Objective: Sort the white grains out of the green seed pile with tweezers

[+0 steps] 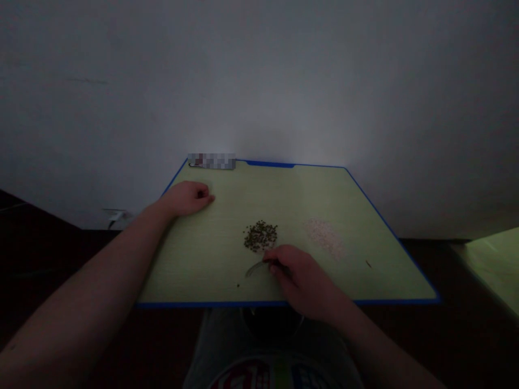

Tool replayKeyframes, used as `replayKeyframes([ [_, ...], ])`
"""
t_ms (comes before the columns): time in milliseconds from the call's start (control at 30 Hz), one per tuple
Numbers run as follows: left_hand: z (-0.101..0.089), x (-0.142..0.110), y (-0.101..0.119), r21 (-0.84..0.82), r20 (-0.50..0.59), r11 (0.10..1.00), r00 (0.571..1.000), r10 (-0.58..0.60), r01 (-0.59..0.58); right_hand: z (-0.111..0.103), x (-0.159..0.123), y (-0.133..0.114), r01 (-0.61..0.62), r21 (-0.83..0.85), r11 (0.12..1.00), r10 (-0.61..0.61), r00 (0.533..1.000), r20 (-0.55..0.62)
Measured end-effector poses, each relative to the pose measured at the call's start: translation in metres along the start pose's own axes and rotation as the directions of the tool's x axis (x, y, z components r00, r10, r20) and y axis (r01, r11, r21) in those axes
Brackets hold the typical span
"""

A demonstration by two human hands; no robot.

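My right hand (298, 278) is closed around the handle of what looks like a small metal spoon (255, 266), its curved end pointing left just above the tabletop. Beyond that hand lies a loose pile of small dark beans or seeds (260, 235), greenish and brown. A spread of pale, rice-like grains (326, 236) lies to the right of the pile. My left hand (188, 198) rests near the table's left edge, fingers curled in, with only shadow visible inside the curl. A single dark bean (238, 286) sits near the front edge.
The pale yellow-green table (219, 286) has a blue rim and stands against a grey wall (284, 81). A blurred flat item (211, 161) lies at its back left corner. Toward the right is a thin dark sliver (368, 264). A wall socket with a plug (117, 217) is at left.
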State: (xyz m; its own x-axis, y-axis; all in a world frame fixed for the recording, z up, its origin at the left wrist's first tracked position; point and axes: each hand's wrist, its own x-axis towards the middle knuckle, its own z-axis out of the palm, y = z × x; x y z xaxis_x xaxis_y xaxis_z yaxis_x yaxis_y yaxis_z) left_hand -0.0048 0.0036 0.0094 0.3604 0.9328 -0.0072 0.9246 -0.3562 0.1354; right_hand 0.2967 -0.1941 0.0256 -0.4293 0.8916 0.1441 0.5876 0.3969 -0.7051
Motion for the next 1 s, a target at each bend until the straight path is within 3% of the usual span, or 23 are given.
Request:
replayKeyframes([
  [233,-0.001,-0.001,0.003,0.011,-0.014,1.000,1.000,0.010,-0.010,0.028,0.034,-0.029,0.278,0.050,0.959,-0.282,0.952,0.120],
  [433,0.000,0.000,0.002,0.001,-0.006,1.000,1.000,-0.010,0.010,0.040,0.047,-0.028,0.244,0.002,0.970,-0.236,0.935,0.265],
  [1000,0.000,-0.002,0.001,-0.014,-0.010,1.000,1.000,-0.006,0.006,0.004,0.015,-0.009,0.132,0.006,0.991,-0.129,0.956,0.262],
])
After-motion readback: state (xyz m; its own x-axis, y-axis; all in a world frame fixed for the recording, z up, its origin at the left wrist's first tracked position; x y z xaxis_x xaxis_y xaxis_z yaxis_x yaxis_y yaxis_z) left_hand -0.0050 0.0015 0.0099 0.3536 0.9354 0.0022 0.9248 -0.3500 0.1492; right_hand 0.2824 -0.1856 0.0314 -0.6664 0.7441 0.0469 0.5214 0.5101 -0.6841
